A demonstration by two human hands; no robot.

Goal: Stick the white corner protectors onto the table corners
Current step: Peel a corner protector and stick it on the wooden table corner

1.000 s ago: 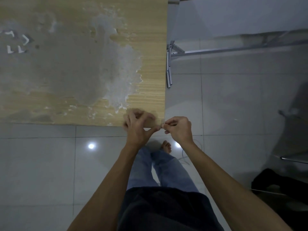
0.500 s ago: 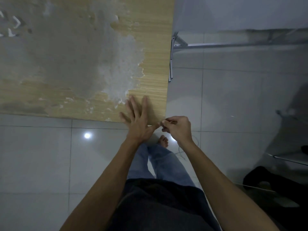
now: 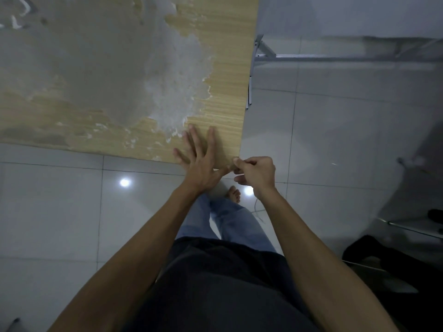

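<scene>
The wooden table (image 3: 225,68) has a worn grey-white patch, and its near right corner sits right in front of me. My left hand (image 3: 201,159) lies flat on the top beside that corner, fingers spread, thumb reaching to the corner. My right hand (image 3: 254,173) is curled at the corner, fingertips pinched against it; whatever it pinches is hidden by the fingers. Loose white corner protectors (image 3: 16,22) lie at the far left of the table top.
A metal table leg and frame bar (image 3: 262,47) run off to the right under the top. Pale floor tiles surround the table. My legs and a bare foot (image 3: 233,194) stand below the corner. A dark object (image 3: 374,257) lies on the floor at the right.
My left hand went from curled at the corner to flat and spread on the table top. The right hand stays pinched at the corner. My view shifted right and nearer.
</scene>
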